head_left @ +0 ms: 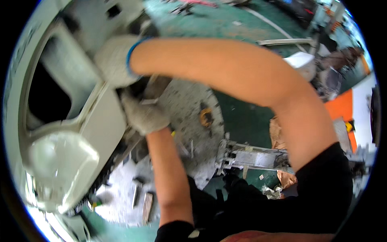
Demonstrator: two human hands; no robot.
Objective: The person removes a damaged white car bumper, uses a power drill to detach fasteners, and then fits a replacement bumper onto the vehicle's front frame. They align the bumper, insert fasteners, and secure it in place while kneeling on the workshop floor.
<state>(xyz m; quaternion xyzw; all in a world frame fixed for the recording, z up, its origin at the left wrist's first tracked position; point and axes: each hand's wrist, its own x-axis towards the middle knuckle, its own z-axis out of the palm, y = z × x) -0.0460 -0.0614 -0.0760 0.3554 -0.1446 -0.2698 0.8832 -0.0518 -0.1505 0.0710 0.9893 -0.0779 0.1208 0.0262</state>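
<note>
Both of my hands wear pale knit gloves and work at the edge of a cream vehicle body panel (105, 117). My right hand (115, 60) reaches across from the right, its blue cuff showing. It lies against the upper end of the panel; its back faces me and its fingers are hidden. Just below it, my left hand (147, 115) has its fingers curled by the panel's edge, next to a dark gap. What they close on is blurred and partly covered. Left of the hands, the panel frames a large dark opening (48, 94).
A clear headlamp-like cover (60, 169) bulges at lower left. Below me is a round grey platform (201, 153) bearing a hammer (136, 193), a wooden block (148, 207) and a yellow-and-black tool (206, 117). A metal beam (258, 158) extends right; scrap parts (334, 76) lie beyond.
</note>
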